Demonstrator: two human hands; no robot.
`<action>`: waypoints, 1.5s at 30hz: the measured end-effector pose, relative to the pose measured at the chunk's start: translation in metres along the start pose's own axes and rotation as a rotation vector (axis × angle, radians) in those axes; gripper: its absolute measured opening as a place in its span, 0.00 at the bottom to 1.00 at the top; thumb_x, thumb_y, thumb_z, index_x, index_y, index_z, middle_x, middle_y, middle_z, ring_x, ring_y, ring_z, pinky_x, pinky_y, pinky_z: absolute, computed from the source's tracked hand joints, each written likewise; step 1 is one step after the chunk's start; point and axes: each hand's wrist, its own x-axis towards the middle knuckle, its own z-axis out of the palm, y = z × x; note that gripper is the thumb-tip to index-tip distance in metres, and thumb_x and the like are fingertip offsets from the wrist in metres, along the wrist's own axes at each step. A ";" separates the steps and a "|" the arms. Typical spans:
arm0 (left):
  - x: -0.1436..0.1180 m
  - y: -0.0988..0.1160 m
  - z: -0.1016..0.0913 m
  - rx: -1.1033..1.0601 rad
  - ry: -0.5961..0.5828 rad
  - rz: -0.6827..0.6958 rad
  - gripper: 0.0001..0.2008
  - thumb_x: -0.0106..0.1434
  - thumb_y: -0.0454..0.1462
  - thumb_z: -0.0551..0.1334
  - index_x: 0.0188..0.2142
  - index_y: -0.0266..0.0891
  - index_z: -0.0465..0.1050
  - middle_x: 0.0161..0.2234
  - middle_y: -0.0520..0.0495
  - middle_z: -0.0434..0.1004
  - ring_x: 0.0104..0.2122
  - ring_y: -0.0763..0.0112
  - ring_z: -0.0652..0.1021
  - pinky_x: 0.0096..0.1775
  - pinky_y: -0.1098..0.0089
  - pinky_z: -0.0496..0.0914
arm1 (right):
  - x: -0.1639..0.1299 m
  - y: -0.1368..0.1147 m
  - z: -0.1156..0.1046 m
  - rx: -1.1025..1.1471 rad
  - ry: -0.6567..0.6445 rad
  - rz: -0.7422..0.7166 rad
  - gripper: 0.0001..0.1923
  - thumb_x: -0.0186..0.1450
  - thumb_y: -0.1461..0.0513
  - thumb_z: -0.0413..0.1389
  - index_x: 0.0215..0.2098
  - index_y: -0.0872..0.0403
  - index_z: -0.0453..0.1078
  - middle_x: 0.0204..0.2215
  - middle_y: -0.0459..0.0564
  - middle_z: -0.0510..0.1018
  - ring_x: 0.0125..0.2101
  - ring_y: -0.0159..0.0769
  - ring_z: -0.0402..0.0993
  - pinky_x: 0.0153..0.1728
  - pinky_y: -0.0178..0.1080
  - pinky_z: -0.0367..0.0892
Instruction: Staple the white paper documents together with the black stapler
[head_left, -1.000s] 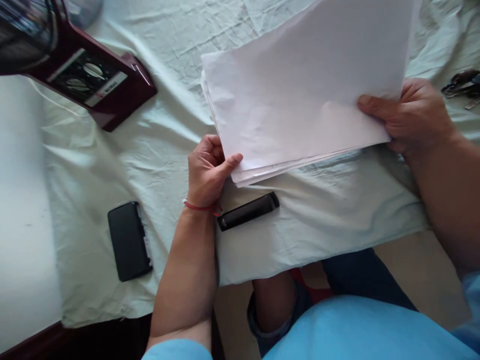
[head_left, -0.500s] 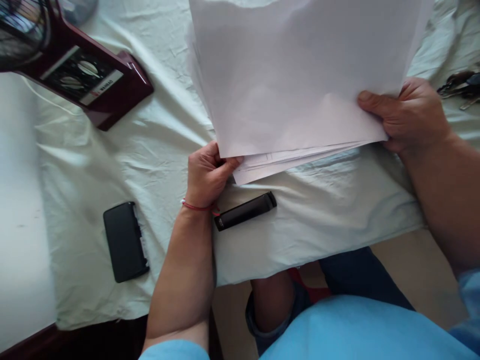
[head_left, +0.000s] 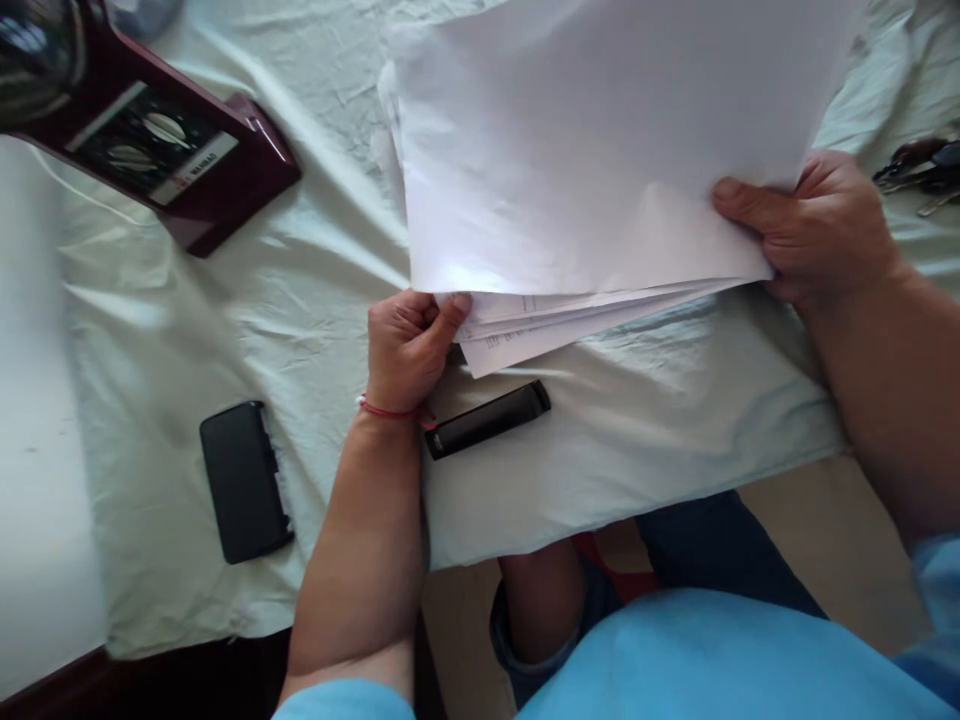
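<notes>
2 hands (head_left: 409, 345) on paper stack (head_left: 600, 160)

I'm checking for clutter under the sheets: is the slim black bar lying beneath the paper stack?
No, the slim black bar lies uncovered on the cloth, just in front of the paper stack.

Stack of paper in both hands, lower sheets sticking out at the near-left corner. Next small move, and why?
Probably tap the paper stack square: the left hand pinches its near-left corner, the right hand grips the right edge, and the lower sheets fan out unevenly.
</notes>
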 end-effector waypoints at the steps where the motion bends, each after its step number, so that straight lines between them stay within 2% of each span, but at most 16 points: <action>1: 0.000 -0.001 -0.001 0.010 -0.001 0.022 0.26 0.62 0.54 0.79 0.22 0.39 0.76 0.20 0.55 0.61 0.20 0.80 0.60 0.19 0.74 0.52 | 0.000 0.001 -0.001 -0.002 0.000 -0.003 0.05 0.66 0.69 0.70 0.40 0.56 0.85 0.43 0.45 0.86 0.38 0.23 0.82 0.45 0.29 0.79; 3: 0.000 0.000 -0.001 -0.003 -0.042 0.058 0.23 0.63 0.54 0.78 0.27 0.39 0.79 0.22 0.54 0.66 0.21 0.78 0.65 0.20 0.75 0.58 | 0.002 0.003 -0.002 -0.006 0.002 -0.016 0.06 0.64 0.66 0.73 0.39 0.55 0.85 0.44 0.45 0.86 0.39 0.25 0.82 0.46 0.30 0.79; 5: 0.001 0.001 0.000 -0.067 -0.122 0.046 0.21 0.58 0.53 0.82 0.37 0.39 0.83 0.28 0.51 0.76 0.26 0.73 0.75 0.26 0.73 0.70 | 0.003 0.005 -0.005 -0.018 0.012 -0.030 0.10 0.61 0.62 0.77 0.39 0.53 0.85 0.44 0.44 0.86 0.40 0.28 0.83 0.48 0.33 0.81; 8: 0.002 0.005 0.001 -0.144 -0.204 -0.001 0.30 0.49 0.47 0.87 0.46 0.40 0.82 0.38 0.47 0.85 0.35 0.64 0.84 0.36 0.67 0.81 | 0.004 0.007 -0.007 -0.051 0.020 -0.045 0.14 0.59 0.57 0.79 0.40 0.52 0.85 0.45 0.45 0.86 0.43 0.34 0.84 0.54 0.40 0.83; 12: 0.004 0.007 0.001 -0.132 -0.209 -0.027 0.23 0.53 0.46 0.85 0.41 0.39 0.82 0.36 0.46 0.85 0.32 0.67 0.82 0.33 0.70 0.79 | 0.004 0.007 -0.007 -0.044 0.013 -0.041 0.11 0.62 0.59 0.76 0.41 0.52 0.85 0.47 0.46 0.86 0.46 0.36 0.85 0.57 0.44 0.82; 15: 0.004 0.004 -0.002 -0.071 -0.186 -0.006 0.18 0.60 0.47 0.81 0.39 0.38 0.84 0.31 0.48 0.82 0.26 0.72 0.77 0.25 0.74 0.71 | 0.004 0.007 -0.007 -0.039 0.002 -0.044 0.10 0.64 0.61 0.75 0.43 0.53 0.85 0.48 0.47 0.86 0.49 0.36 0.85 0.57 0.44 0.81; 19: 0.003 0.000 -0.004 -0.036 -0.151 0.009 0.15 0.62 0.47 0.80 0.36 0.38 0.84 0.27 0.50 0.78 0.23 0.76 0.72 0.21 0.75 0.64 | 0.004 0.006 -0.006 -0.037 -0.028 -0.042 0.10 0.65 0.61 0.74 0.44 0.53 0.84 0.48 0.47 0.86 0.48 0.36 0.85 0.56 0.43 0.81; 22: 0.002 -0.001 -0.002 -0.106 -0.152 0.033 0.17 0.59 0.47 0.81 0.40 0.39 0.84 0.32 0.49 0.81 0.28 0.69 0.78 0.28 0.72 0.72 | 0.002 0.007 -0.006 -0.016 -0.018 -0.041 0.10 0.64 0.62 0.74 0.44 0.54 0.85 0.47 0.47 0.86 0.44 0.32 0.85 0.57 0.42 0.81; 25: 0.001 -0.001 0.002 -0.266 -0.152 0.100 0.22 0.59 0.48 0.79 0.49 0.41 0.85 0.37 0.46 0.83 0.39 0.58 0.84 0.38 0.65 0.79 | 0.003 0.010 -0.009 -0.045 -0.035 -0.077 0.16 0.62 0.57 0.76 0.45 0.56 0.84 0.48 0.48 0.85 0.48 0.35 0.84 0.61 0.45 0.80; 26: 0.002 -0.002 0.004 -0.322 -0.143 0.117 0.23 0.61 0.50 0.77 0.51 0.41 0.85 0.36 0.46 0.82 0.39 0.57 0.85 0.37 0.65 0.78 | 0.004 0.012 -0.011 -0.057 -0.049 -0.089 0.20 0.60 0.55 0.77 0.46 0.56 0.84 0.48 0.48 0.85 0.49 0.36 0.84 0.62 0.46 0.79; 28: 0.002 -0.005 0.005 -0.388 -0.110 0.113 0.24 0.69 0.56 0.69 0.53 0.43 0.84 0.31 0.47 0.78 0.32 0.62 0.82 0.30 0.67 0.74 | 0.006 0.015 -0.013 -0.065 -0.073 -0.103 0.26 0.55 0.50 0.79 0.45 0.56 0.84 0.48 0.48 0.85 0.48 0.35 0.84 0.61 0.47 0.79; 30: 0.004 -0.008 0.004 -0.337 -0.068 0.079 0.24 0.72 0.59 0.66 0.51 0.44 0.85 0.25 0.51 0.73 0.23 0.70 0.75 0.23 0.71 0.67 | 0.007 0.016 -0.014 -0.060 -0.084 -0.107 0.30 0.51 0.47 0.79 0.43 0.56 0.84 0.46 0.47 0.85 0.45 0.33 0.84 0.59 0.46 0.80; 34: 0.005 -0.007 0.001 -0.096 -0.010 0.019 0.18 0.63 0.52 0.79 0.39 0.43 0.84 0.21 0.55 0.70 0.18 0.79 0.65 0.19 0.74 0.56 | 0.004 0.013 -0.011 -0.050 -0.082 -0.081 0.25 0.56 0.51 0.79 0.43 0.58 0.83 0.45 0.48 0.85 0.44 0.32 0.83 0.58 0.44 0.81; 37: 0.005 -0.004 -0.002 -0.022 -0.001 -0.010 0.20 0.63 0.53 0.79 0.32 0.43 0.79 0.19 0.57 0.66 0.18 0.79 0.60 0.19 0.72 0.52 | 0.000 0.009 -0.007 -0.009 -0.052 -0.039 0.18 0.61 0.57 0.77 0.44 0.58 0.83 0.46 0.50 0.85 0.43 0.32 0.82 0.55 0.40 0.82; 39: 0.004 -0.003 -0.003 0.010 0.013 -0.006 0.22 0.65 0.55 0.77 0.29 0.42 0.75 0.19 0.57 0.63 0.18 0.78 0.59 0.19 0.70 0.50 | -0.002 0.008 -0.006 0.008 -0.052 -0.022 0.18 0.60 0.58 0.78 0.43 0.58 0.83 0.46 0.50 0.85 0.42 0.32 0.82 0.52 0.38 0.83; 45: 0.005 0.000 -0.005 0.120 0.034 0.038 0.31 0.69 0.58 0.72 0.23 0.40 0.66 0.21 0.55 0.56 0.22 0.76 0.56 0.23 0.66 0.49 | -0.003 0.007 -0.006 -0.004 -0.068 -0.024 0.29 0.52 0.47 0.81 0.42 0.57 0.83 0.43 0.50 0.85 0.39 0.31 0.80 0.43 0.35 0.83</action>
